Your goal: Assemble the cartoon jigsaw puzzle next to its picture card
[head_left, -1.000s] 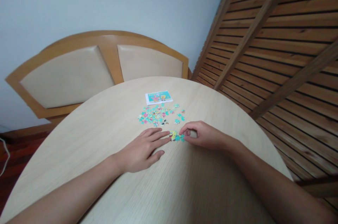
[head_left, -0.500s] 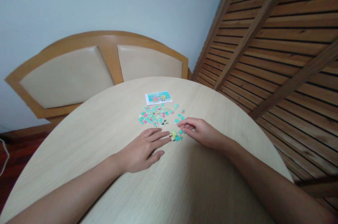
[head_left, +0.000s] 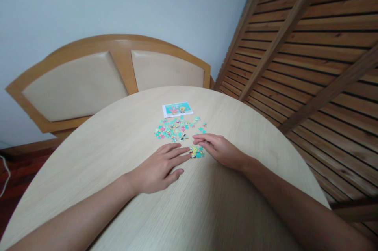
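Note:
My left hand lies flat on the table with its fingers spread. Two of its fingertips touch the left edge of a small joined patch of jigsaw puzzle, yellow and teal. Just above and to the right of that patch is my right hand, its fingers stretched out and pointing left. No piece shows in it, though its underside is hidden. Beyond both hands lie several loose puzzle pieces in teal, pink and yellow. A few stray teal pieces sit past the right fingertips.
Behind the pieces lies a picture card with a pink and a yellow cartoon figure on teal. Everything rests on a round pale wooden table. A padded wooden bench back stands beyond it, and a slatted wooden screen to the right.
My right hand has shifted a little to the left, its fingertips now above the joined patch and covering some teal pieces. My left hand has stayed in place.

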Demonstrator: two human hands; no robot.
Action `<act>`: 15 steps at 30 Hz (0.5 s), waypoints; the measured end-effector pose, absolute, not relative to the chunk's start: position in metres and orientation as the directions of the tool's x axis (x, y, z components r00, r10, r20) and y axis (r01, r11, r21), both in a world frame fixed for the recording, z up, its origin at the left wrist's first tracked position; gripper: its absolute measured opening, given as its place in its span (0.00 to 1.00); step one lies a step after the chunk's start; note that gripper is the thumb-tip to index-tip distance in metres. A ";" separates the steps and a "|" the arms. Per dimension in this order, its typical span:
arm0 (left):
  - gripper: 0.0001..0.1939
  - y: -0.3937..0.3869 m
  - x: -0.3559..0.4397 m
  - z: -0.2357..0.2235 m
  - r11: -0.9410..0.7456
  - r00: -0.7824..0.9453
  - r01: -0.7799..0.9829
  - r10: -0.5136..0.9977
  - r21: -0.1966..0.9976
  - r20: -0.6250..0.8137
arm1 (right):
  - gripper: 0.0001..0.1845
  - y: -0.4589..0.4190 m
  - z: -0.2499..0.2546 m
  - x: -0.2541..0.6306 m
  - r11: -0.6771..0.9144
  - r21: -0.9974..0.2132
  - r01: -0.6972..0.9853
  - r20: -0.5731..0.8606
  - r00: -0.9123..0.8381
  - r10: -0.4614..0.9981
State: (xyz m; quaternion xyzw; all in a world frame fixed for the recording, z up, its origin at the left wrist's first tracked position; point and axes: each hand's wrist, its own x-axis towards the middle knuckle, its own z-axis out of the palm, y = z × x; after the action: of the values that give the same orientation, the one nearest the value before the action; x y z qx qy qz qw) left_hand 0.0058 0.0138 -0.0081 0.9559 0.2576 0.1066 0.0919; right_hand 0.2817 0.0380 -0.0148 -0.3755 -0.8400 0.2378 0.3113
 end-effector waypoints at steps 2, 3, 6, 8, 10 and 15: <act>0.27 0.014 0.006 -0.008 -0.853 0.846 0.469 0.509 0.230 0.161 | 0.18 0.038 -0.017 0.281 0.568 -0.681 0.463 0.322 -0.508 0.799; 0.27 0.014 0.006 -0.008 -0.854 0.846 0.467 0.507 0.231 0.166 | 0.19 0.038 -0.017 0.281 0.555 -0.699 0.451 0.316 -0.501 0.806; 0.27 0.014 0.006 -0.008 -0.854 0.845 0.461 0.505 0.240 0.177 | 0.22 0.039 -0.020 0.280 0.553 -0.719 0.421 0.332 -0.491 0.806; 0.26 0.014 0.006 -0.008 -0.853 0.844 0.462 0.507 0.241 0.178 | 0.23 0.040 -0.022 0.279 0.561 -0.719 0.409 0.345 -0.491 0.800; 0.26 0.013 0.006 -0.007 -0.853 0.845 0.464 0.507 0.239 0.172 | 0.24 0.041 -0.023 0.278 0.567 -0.722 0.396 0.354 -0.493 0.795; 0.26 0.013 0.007 -0.007 -0.852 0.844 0.465 0.509 0.241 0.172 | 0.26 0.040 -0.024 0.275 0.561 -0.745 0.360 0.369 -0.479 0.797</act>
State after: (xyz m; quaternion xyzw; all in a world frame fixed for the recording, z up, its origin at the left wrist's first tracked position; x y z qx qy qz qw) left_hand 0.0066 0.0132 -0.0066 0.9553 0.2548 0.1155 0.0953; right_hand 0.2748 0.0404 -0.0240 -0.3588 -0.8056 0.3010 0.3630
